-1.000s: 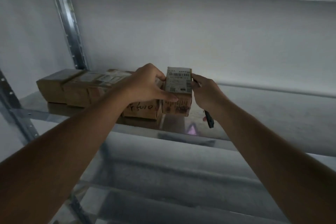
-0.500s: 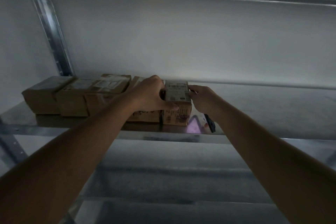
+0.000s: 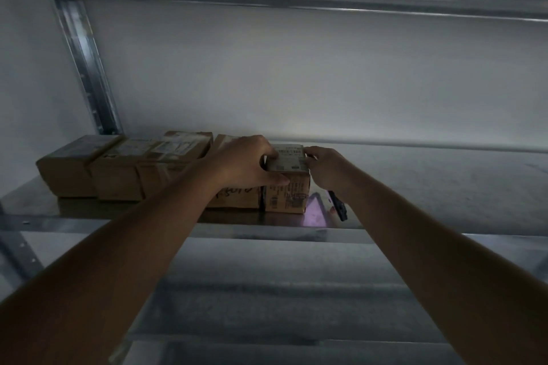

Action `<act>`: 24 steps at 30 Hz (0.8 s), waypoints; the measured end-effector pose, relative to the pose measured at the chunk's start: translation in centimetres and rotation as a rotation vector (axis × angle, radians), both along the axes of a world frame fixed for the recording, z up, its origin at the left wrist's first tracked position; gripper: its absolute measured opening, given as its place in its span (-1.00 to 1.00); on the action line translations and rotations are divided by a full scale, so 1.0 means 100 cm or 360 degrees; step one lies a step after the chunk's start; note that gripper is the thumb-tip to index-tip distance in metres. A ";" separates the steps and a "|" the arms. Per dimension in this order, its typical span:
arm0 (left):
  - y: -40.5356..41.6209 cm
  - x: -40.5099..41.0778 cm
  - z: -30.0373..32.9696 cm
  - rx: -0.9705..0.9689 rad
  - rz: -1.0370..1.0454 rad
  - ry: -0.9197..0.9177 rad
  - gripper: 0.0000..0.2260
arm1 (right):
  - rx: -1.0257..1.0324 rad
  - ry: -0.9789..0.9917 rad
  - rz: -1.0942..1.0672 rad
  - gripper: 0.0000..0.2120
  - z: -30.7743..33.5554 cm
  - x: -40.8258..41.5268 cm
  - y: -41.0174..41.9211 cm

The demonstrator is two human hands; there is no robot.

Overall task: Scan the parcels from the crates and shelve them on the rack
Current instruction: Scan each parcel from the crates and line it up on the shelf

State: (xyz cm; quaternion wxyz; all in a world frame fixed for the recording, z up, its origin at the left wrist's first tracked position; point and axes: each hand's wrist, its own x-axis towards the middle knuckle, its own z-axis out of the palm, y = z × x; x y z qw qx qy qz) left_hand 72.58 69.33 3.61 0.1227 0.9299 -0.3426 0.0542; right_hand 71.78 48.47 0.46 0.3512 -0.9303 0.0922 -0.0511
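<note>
Both hands' fingers (image 3: 268, 154) around shelved parcel (image 3: 287, 184).

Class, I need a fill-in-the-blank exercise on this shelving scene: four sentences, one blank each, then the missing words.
1. The parcel being placed stands at the ____ end of the row of parcels.
2. The white label with a barcode lies on the parcel's ____ face.
3. The left hand grips the parcel from its ____ side.
4. The dark scanner hangs below the ____ hand.

Missing words: right; top; left; right
</note>
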 end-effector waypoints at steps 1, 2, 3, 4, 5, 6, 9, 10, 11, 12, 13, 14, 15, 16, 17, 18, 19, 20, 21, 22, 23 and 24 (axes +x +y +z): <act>-0.001 0.000 0.000 0.0012 0.0005 -0.0008 -0.57 | -0.0013 -0.0001 0.0004 -0.64 0.000 -0.001 0.000; -0.001 -0.001 0.000 0.0023 0.0005 -0.0011 -0.57 | -0.0020 -0.0007 0.0000 -0.63 0.000 -0.003 0.001; -0.002 -0.002 0.001 0.0037 0.0019 -0.0006 -0.56 | -0.0025 -0.0031 -0.0011 -0.61 -0.001 -0.006 0.000; -0.002 -0.003 0.001 0.0041 0.0028 -0.0006 -0.54 | -0.0025 -0.0051 -0.0031 -0.59 0.000 -0.009 0.000; -0.002 -0.004 0.002 0.0044 0.0041 -0.0001 -0.52 | -0.0027 -0.0067 -0.0060 -0.57 0.000 -0.013 0.000; -0.002 -0.005 0.002 0.0034 0.0045 0.0012 -0.51 | -0.0021 -0.0092 -0.0101 -0.54 0.001 -0.017 0.000; -0.008 -0.013 0.002 -0.0070 0.0043 0.0052 -0.41 | -0.0052 -0.0242 -0.0161 -0.53 0.004 -0.034 -0.004; -0.012 -0.016 0.002 -0.0095 0.0044 0.0015 -0.40 | -0.0101 -0.0279 -0.0159 -0.53 0.006 -0.042 -0.006; -0.018 -0.018 0.002 -0.0111 0.0040 -0.0034 -0.42 | -0.0158 -0.0316 -0.0169 -0.53 0.008 -0.050 -0.009; -0.024 -0.021 0.002 -0.0131 0.0021 -0.0080 -0.48 | -0.0216 -0.0336 -0.0194 -0.53 0.010 -0.060 -0.012; -0.031 -0.023 0.001 -0.0151 -0.0008 -0.0107 -0.52 | -0.0275 -0.0351 -0.0218 -0.53 0.012 -0.069 -0.014; -0.038 -0.024 -0.001 -0.0168 -0.0041 -0.0118 -0.55 | -0.0346 -0.0359 -0.0237 -0.53 0.012 -0.079 -0.017; -0.046 -0.026 -0.002 -0.0173 -0.0070 -0.0112 -0.55 | -0.0427 -0.0367 -0.0255 -0.54 0.012 -0.088 -0.020; -0.055 -0.027 -0.004 -0.0168 -0.0101 -0.0105 -0.53 | -0.0510 -0.0363 -0.0278 -0.54 0.012 -0.098 -0.025; -0.064 -0.030 -0.005 -0.0146 -0.0134 -0.0101 -0.51 | -0.0585 -0.0362 -0.0304 -0.53 0.011 -0.109 -0.031; -0.074 -0.032 -0.007 -0.0120 -0.0173 -0.0106 -0.49 | -0.0646 -0.0365 -0.0335 -0.53 0.010 -0.119 -0.038; -0.083 -0.035 -0.009 -0.0094 -0.0214 -0.0114 -0.47 | -0.0700 -0.0367 -0.0367 -0.53 0.010 -0.130 -0.046; -0.093 -0.038 -0.011 -0.0081 -0.0256 -0.0120 -0.47 | -0.0748 -0.0359 -0.0403 -0.54 0.009 -0.142 -0.054; -0.104 -0.043 -0.013 -0.0075 -0.0294 -0.0116 -0.47 | -0.0788 -0.0345 -0.0435 -0.54 0.007 -0.154 -0.063; -0.115 -0.048 -0.014 -0.0078 -0.0328 -0.0107 -0.48 | -0.0821 -0.0329 -0.0467 -0.54 0.006 -0.165 -0.072; -0.127 -0.054 -0.016 -0.0076 -0.0357 -0.0097 -0.49 | -0.0841 -0.0307 -0.0497 -0.55 0.005 -0.177 -0.082; -0.138 -0.062 -0.018 -0.0073 -0.0383 -0.0094 -0.50 | -0.0859 -0.0290 -0.0524 -0.55 0.003 -0.189 -0.092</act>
